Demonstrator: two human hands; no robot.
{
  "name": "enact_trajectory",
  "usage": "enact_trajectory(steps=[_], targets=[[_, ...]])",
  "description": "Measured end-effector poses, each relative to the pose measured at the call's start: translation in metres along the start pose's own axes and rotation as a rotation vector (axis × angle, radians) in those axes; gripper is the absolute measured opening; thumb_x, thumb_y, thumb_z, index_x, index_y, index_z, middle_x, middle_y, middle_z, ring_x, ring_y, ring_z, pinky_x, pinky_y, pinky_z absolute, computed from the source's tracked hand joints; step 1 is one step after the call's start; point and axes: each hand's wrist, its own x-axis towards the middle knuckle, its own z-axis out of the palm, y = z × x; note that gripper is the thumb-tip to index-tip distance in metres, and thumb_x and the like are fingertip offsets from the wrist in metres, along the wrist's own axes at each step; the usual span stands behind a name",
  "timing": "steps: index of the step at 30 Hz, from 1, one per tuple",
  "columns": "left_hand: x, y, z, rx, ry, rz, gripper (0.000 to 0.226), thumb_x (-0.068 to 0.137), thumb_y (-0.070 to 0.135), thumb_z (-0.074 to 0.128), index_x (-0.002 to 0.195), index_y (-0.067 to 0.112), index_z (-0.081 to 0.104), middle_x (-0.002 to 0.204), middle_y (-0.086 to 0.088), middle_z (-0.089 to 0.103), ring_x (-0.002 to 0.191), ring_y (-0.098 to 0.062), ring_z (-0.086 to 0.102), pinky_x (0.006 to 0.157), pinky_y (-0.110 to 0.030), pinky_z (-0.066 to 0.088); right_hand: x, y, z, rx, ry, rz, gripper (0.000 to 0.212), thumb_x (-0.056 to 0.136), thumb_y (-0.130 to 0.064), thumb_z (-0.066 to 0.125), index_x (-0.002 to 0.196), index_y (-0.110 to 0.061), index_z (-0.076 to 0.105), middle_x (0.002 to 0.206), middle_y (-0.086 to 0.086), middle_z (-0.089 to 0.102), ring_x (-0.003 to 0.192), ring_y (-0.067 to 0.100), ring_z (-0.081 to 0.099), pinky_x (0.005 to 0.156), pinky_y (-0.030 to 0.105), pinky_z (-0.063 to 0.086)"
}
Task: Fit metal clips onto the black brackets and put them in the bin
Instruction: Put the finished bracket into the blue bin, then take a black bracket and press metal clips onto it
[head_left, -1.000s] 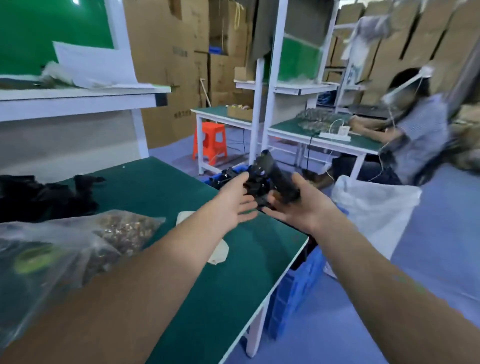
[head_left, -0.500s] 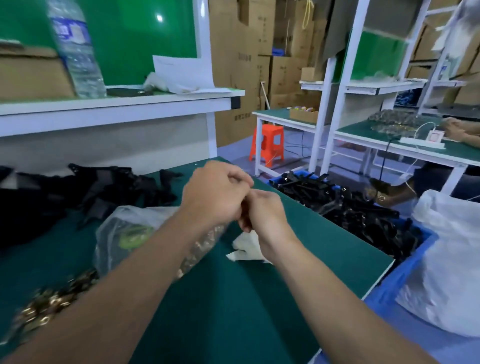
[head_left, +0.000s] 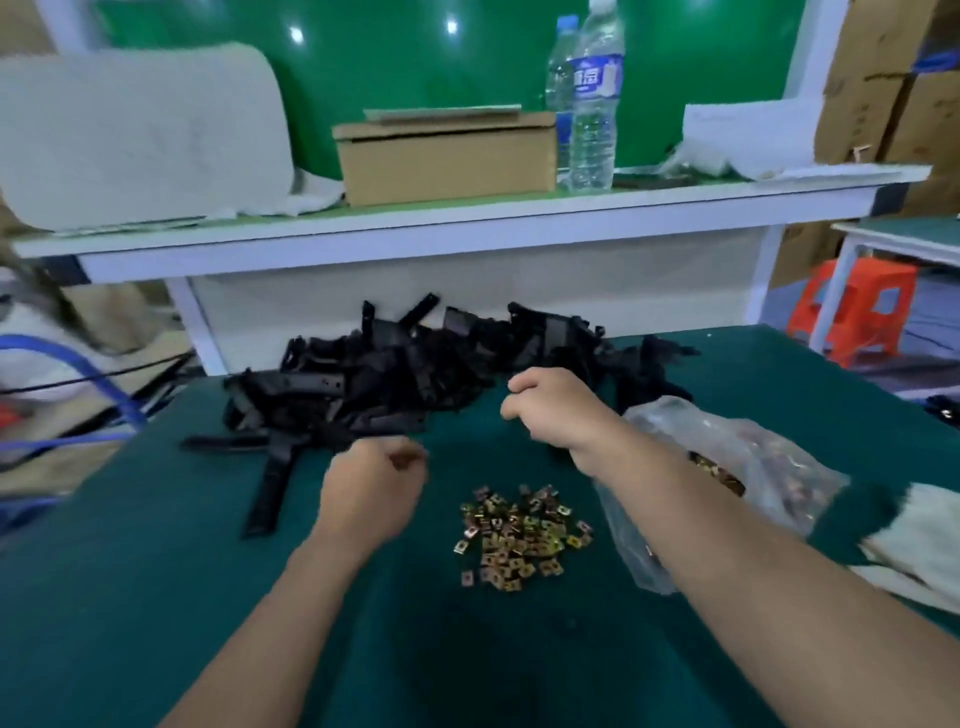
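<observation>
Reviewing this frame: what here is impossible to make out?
Head view only:
Left hand: curled fingers hide whether it pinches one of the small brass-coloured metal clips.
Right hand: seen from behind, its own knuckles hide any grip.
Crumpled clear plastic bag: contents blurred, partly behind the right forearm.
Clear plastic water bottle label: too blurred to read.

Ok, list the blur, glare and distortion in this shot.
Head view: edges smeared, worst at the white sheet, left; two lamp glints on the green board; wide lens bows the shelf; metal clips at centre read fairly sharp.
</observation>
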Motion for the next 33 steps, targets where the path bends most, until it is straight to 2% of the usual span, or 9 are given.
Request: enact_trajectory(steps=[3, 7, 10, 13, 18, 24, 26, 28, 33], targets=[[-0.009, -0.034, 0.032, -0.013, -0.149, -0.007, 0.026, 0.087, 0.036, 0.072, 0.113, 0.034, 0.077, 0.11, 0.011, 0.076, 0.107, -0.014, 0.068, 0.091, -0.023, 0.049, 0.043, 0.009, 0.034, -0.31, 0.079, 0.084, 0.06, 0.095, -0.028, 0.064, 0.147, -0.006, 0.042, 0.143, 0.015, 0.05, 0.127, 0.036, 0.052, 0.095, 0.047, 0.052], [-0.01, -0.043, 0.059, 0.14, -0.181, 0.161, 0.05, 0.087, 0.06, 0.057, 0.131, 0.039, 0.065, 0.128, 0.013, 0.062, 0.12, -0.016, 0.052, 0.105, -0.036, 0.042, 0.076, 0.043, 0.054, -0.694, 0.25, 0.121, 0.068, 0.097, -0.051, 0.061, 0.147, -0.014, 0.035, 0.151, 0.012, 0.035, 0.135, 0.035, 0.037, 0.102, 0.049, 0.043], [-0.004, -0.042, 0.068, 0.178, -0.17, 0.237, 0.052, 0.088, 0.061, 0.051, 0.134, 0.041, 0.062, 0.126, 0.014, 0.06, 0.118, -0.014, 0.048, 0.102, -0.035, 0.042, 0.087, 0.067, 0.055, -0.727, 0.248, 0.145, 0.064, 0.096, -0.049, 0.062, 0.143, -0.012, 0.038, 0.143, 0.014, 0.044, 0.128, 0.035, 0.044, 0.094, 0.046, 0.045], [0.003, -0.043, 0.074, 0.118, -0.154, 0.294, 0.033, 0.094, 0.045, 0.06, 0.125, 0.039, 0.07, 0.121, 0.016, 0.062, 0.114, -0.01, 0.049, 0.094, -0.025, 0.039, 0.097, 0.071, 0.052, -0.728, 0.264, 0.08, 0.054, 0.094, -0.023, 0.067, 0.139, -0.014, 0.039, 0.134, 0.014, 0.048, 0.12, 0.035, 0.048, 0.079, 0.042, 0.043], [0.003, -0.051, 0.074, 0.051, -0.077, 0.292, 0.015, 0.092, 0.036, 0.07, 0.105, 0.038, 0.076, 0.106, 0.022, 0.069, 0.104, -0.001, 0.055, 0.085, -0.02, 0.041, 0.093, 0.06, 0.047, -0.69, 0.211, 0.133, 0.067, 0.083, -0.005, 0.072, 0.139, -0.018, 0.037, 0.133, 0.012, 0.043, 0.105, 0.033, 0.051, 0.072, 0.04, 0.044], [0.003, -0.048, 0.065, -0.185, -0.043, 0.036, 0.012, 0.084, 0.031, 0.081, 0.085, 0.042, 0.076, 0.082, 0.026, 0.071, 0.084, 0.008, 0.063, 0.078, -0.017, 0.053, 0.038, 0.042, 0.038, -0.261, 0.296, -0.01, 0.094, 0.073, -0.012, 0.079, 0.151, -0.033, 0.031, 0.076, -0.001, 0.068, 0.058, 0.012, 0.067, 0.052, 0.032, 0.057], [-0.001, -0.048, 0.063, -0.248, -0.023, -0.022, 0.016, 0.085, 0.03, 0.081, 0.079, 0.043, 0.074, 0.076, 0.029, 0.07, 0.081, 0.014, 0.062, 0.068, -0.005, 0.047, 0.01, 0.043, 0.042, -0.22, 0.297, -0.15, 0.09, 0.072, -0.021, 0.082, 0.148, -0.036, 0.037, 0.083, -0.008, 0.067, 0.056, -0.002, 0.064, 0.043, 0.016, 0.046], [-0.008, -0.051, 0.061, -0.301, 0.011, -0.047, 0.016, 0.088, 0.026, 0.076, 0.079, 0.039, 0.071, 0.078, 0.03, 0.07, 0.079, 0.011, 0.063, 0.061, -0.001, 0.041, -0.014, 0.053, 0.051, -0.28, 0.259, -0.24, 0.076, 0.071, -0.032, 0.086, 0.138, -0.038, 0.052, 0.096, -0.015, 0.063, 0.068, -0.014, 0.061, 0.046, 0.01, 0.044], [-0.026, -0.067, 0.036, -0.481, 0.066, -0.021, 0.02, 0.093, 0.013, 0.053, 0.08, 0.028, 0.057, 0.067, 0.007, 0.067, 0.056, -0.003, 0.051, 0.053, -0.014, 0.039, -0.032, 0.075, 0.065, -0.294, 0.144, -0.305, 0.047, 0.078, -0.033, 0.084, 0.122, -0.036, 0.067, 0.098, -0.024, 0.069, 0.086, -0.002, 0.066, 0.076, 0.018, 0.053]])
